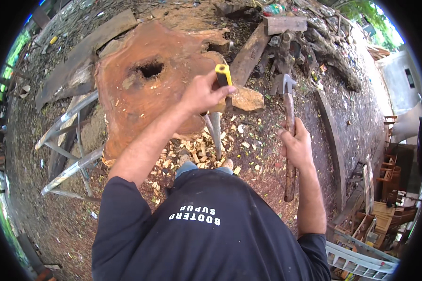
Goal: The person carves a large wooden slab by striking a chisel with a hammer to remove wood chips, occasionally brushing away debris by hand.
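A large reddish-brown wooden slab [131, 103] with a ragged dark hole rests on metal tube supports [71, 161] in the upper middle-left. My left hand [202, 91] grips a chisel [223, 75] with a yellow and black handle, held upright at the slab's right edge, beside a paler protruding piece [248, 100]; its blade is partly hidden. My right hand [295, 143] is closed on the wooden handle of a hammer [285, 84], held out to the right of the slab with its metal head upward, apart from the chisel.
Pale wood chips [201, 145] lie around my feet. Weathered boards [112, 25] and logs [333, 65] lie behind the slab. A long plank [333, 140] runs along the right. Farther right are stacked wooden furniture [387, 210] and a grey wall [401, 79].
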Motion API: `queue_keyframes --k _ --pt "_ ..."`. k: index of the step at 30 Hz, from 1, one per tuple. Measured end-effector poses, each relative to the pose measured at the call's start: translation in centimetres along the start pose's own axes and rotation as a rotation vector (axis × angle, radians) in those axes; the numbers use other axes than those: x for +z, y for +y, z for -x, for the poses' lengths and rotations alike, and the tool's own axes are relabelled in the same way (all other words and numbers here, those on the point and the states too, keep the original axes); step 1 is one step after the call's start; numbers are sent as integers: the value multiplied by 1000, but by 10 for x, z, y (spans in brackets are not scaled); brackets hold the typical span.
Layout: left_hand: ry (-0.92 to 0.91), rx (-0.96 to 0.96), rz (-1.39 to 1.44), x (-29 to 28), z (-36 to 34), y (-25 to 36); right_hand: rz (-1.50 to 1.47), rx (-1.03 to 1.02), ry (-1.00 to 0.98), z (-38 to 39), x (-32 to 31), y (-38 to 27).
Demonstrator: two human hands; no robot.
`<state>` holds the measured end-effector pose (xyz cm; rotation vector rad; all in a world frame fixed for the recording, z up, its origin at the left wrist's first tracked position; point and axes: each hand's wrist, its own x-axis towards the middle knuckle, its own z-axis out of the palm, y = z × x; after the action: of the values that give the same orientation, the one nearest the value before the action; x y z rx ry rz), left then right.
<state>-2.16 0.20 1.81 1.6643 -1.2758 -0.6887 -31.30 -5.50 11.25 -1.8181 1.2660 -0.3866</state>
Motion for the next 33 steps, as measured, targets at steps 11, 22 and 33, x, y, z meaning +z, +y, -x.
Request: queue_keyframes --k 11,22,33 --pt "2 121 -162 1 -23 10 -185 79 -15 11 -14 49" --pt "-3 182 -156 15 -31 6 -208 19 -7 14 -26 17" --pt "49 181 -194 10 -31 4 -62 -627 426 5 -66 -159"
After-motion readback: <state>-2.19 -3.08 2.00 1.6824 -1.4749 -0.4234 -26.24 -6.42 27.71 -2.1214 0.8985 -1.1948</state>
